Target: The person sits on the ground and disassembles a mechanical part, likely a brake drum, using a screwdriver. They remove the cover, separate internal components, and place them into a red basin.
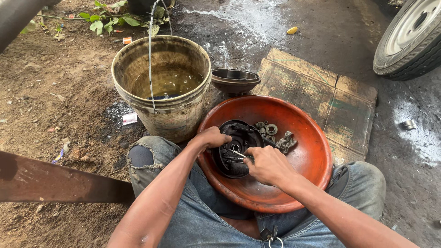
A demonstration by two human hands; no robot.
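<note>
1. Your left hand (212, 137) grips the rim of the black brake plate (236, 148), which sits inside the orange basin (312, 151), on its left side.
2. Your right hand (266, 164) has its fingers pinched on a thin metal tool (239, 154) at the plate's centre; keep it steady.
3. Leave the loose nuts and bearing (271, 129) in the basin, beside the plate.

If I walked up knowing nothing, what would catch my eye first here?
Probably the big round orange-red basin on the person's lap, where the left hand steadies a black, greasy round metal part while the right hand works on it with a thin metal tool. Just left behind it stands a dirty cream plastic bucket of murky liquid, on bare earth.
</note>
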